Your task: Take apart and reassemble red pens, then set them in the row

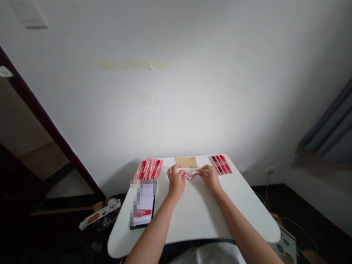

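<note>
My left hand (176, 180) pinches one end of a slim pink pen (190, 173) above the middle of the white table (192, 212). On the other side, the fingers of my right hand (211, 179) are closed on the pen's far end. A second slim pink piece slants just under it toward my right fingers; I cannot tell whether it is a separate pen or a part. To the left lies a heap of pink and red pens (148, 168). A row of several pens (220, 164), red and black with pink, lies to the right.
A tan piece of paper or card (186, 162) lies at the table's back edge, near the wall (192, 110). A phone or tablet (144, 205), partly blurred out, rests at the left beside my left forearm. Boxes and cables are on the floor on both sides.
</note>
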`<state>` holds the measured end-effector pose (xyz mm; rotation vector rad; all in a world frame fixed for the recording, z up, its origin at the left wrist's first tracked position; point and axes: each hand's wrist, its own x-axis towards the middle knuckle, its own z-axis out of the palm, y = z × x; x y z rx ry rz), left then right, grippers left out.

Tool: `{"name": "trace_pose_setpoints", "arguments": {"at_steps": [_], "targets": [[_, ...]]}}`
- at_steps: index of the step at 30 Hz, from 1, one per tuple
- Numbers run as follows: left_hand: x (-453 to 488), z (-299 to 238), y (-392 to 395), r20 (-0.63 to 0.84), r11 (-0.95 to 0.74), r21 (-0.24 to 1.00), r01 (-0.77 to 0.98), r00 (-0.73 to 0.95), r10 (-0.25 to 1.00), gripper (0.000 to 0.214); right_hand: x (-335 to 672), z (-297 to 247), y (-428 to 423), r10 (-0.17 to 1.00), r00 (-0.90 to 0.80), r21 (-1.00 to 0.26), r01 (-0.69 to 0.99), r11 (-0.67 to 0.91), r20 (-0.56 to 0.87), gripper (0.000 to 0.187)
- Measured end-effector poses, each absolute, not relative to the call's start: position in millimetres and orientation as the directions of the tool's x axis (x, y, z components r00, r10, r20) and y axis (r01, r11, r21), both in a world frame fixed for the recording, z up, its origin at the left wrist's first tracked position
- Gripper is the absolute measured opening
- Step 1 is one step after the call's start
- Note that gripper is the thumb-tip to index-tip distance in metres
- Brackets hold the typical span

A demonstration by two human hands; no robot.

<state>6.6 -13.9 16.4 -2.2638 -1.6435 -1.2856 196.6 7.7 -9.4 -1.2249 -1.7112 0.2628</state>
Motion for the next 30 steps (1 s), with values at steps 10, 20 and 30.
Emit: {"name": "trace_pose_setpoints", "arguments": {"at_steps": [10, 20, 30], "targets": [[6.4, 13.2, -9.8, 0.626, -0.366, 0.442, 0.819, 0.011, 0.779, 0.008, 200.2, -16.9, 13.7, 0.815, 0.006, -0.639, 0.623, 0.45, 0.58, 0.028], [4.9, 11.1, -7.3, 0.618, -0.33, 0.473, 0.817, -0.041, 0.785, 0.007, 199.2, -12.7, 10.2, 0.806, 0.034, -0.628, 0.646, 0.434, 0.591, 0.034], [4.2, 11.3, -5.5, 0.611, -0.295, 0.489, 0.821, -0.081, 0.787, 0.007, 198.2, -15.7, 10.1, 0.825, 0.007, -0.555, 0.743, 0.374, 0.565, 0.025]]}}
